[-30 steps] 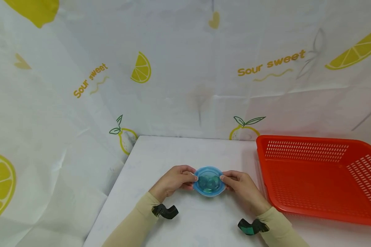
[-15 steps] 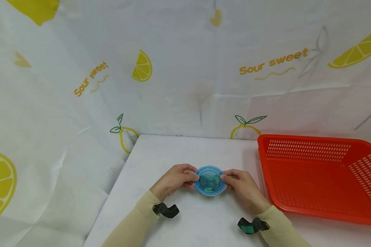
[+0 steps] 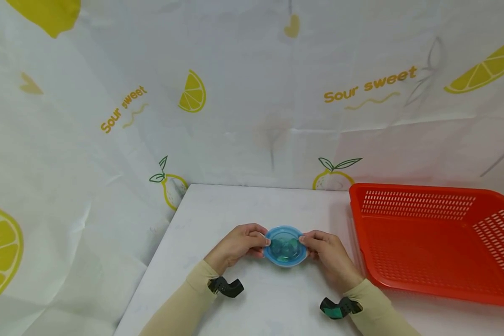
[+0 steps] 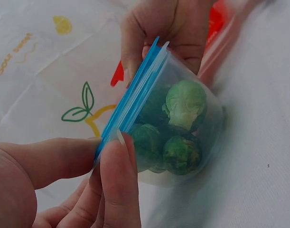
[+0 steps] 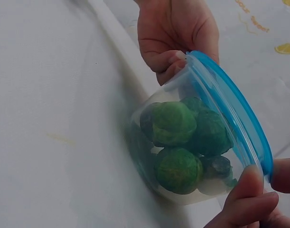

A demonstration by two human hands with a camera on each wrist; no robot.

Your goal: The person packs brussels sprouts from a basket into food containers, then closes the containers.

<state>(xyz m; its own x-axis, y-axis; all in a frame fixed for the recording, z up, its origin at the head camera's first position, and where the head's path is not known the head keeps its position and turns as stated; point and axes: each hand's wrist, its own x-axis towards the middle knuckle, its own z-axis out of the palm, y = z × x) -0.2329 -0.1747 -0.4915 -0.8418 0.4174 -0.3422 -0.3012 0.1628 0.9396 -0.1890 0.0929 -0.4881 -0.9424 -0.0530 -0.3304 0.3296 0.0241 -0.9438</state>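
Observation:
Both hands hold a small round clear plastic container (image 5: 145, 142) with a blue lid (image 3: 284, 246) over the white table. Several green Brussels sprouts (image 4: 186, 102) show through its wall. On the left side, my left hand (image 3: 240, 245) pinches the rim, thumb on the lid and fingers curled below it. My right hand (image 3: 329, 254) grips the opposite side of the rim the same way. In the left wrist view the lid lies along the container's mouth between thumb and forefinger. The far fingers under the container are partly hidden.
A large red plastic basket (image 3: 420, 252) with slotted walls stands to the right, close by my right forearm. The white table (image 3: 235, 200) ends at the back against a white lemon-print sheet (image 3: 243, 93). Black camera mounts (image 3: 226, 286) sit on both wrists.
My right wrist has shifted slightly to the left. Both hands keep their hold on the container, which stays in nearly the same place.

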